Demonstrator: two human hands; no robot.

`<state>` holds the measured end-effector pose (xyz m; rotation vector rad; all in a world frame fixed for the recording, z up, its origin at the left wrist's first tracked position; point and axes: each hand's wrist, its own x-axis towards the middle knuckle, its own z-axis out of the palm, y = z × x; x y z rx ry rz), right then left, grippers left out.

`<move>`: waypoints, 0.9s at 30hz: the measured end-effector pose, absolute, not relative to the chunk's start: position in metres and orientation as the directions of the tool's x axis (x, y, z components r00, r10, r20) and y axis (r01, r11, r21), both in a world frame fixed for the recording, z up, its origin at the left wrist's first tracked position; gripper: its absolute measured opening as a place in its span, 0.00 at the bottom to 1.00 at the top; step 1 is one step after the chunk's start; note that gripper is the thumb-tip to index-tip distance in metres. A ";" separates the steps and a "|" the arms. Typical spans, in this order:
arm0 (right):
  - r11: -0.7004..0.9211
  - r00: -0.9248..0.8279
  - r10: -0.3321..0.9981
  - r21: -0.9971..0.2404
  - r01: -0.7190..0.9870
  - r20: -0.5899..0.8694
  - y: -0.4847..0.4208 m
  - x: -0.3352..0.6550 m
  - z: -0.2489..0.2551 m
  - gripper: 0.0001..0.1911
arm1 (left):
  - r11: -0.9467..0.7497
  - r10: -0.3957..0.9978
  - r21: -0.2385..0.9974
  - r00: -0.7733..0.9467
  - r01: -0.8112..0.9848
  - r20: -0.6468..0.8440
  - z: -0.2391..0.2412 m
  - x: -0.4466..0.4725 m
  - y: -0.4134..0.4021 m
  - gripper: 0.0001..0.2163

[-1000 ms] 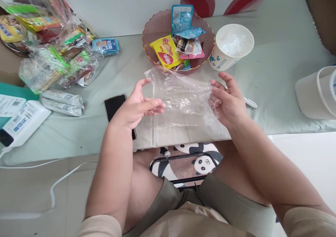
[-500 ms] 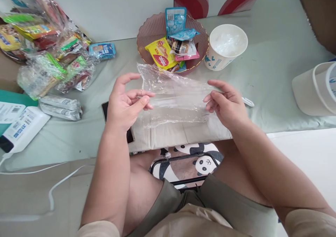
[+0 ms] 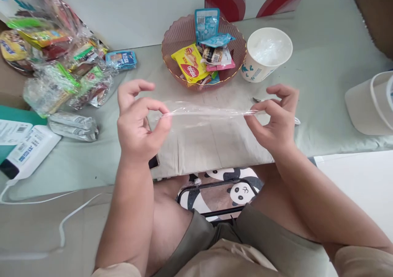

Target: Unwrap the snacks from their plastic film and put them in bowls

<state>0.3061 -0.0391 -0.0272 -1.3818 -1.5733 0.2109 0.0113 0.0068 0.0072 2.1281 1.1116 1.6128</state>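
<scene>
My left hand [image 3: 136,119] and my right hand [image 3: 274,117] each pinch one end of a clear plastic bag [image 3: 208,114]. The bag is stretched flat and narrow between them, just above the pale cloth on the table [image 3: 215,146]. Thumb and forefinger of each hand are closed on the film while the other fingers curl upward. A black phone [image 3: 153,161] lies mostly hidden under my left hand.
A pink bowl [image 3: 175,39] of wrapped snacks stands behind the bag. A white paper cup [image 3: 267,54] sits to its right. A pile of snack packets [image 3: 61,72] lies at the left, a white charger box [image 3: 26,152] near the left edge, a white tub [image 3: 371,105] at the right.
The bag was held up open and wide; now it is pulled taut into a thin flat strip. Both hands moved apart and shifted from loose holds to pinches.
</scene>
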 end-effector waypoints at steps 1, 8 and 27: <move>0.366 0.104 0.848 -0.717 0.593 0.520 -0.040 0.305 -0.025 0.13 | -0.676 0.719 0.658 0.101 0.331 0.688 0.008 0.013 0.006 0.12; -0.037 -0.072 0.997 -0.998 0.041 -0.040 -0.047 0.289 -0.014 0.20 | -0.302 0.946 0.934 -0.060 0.191 0.318 0.000 0.024 0.002 0.14; 0.408 -0.502 0.840 -0.848 0.338 0.204 -0.024 0.285 -0.010 0.22 | 0.075 0.891 0.990 0.437 0.119 -0.120 0.014 0.040 -0.003 0.22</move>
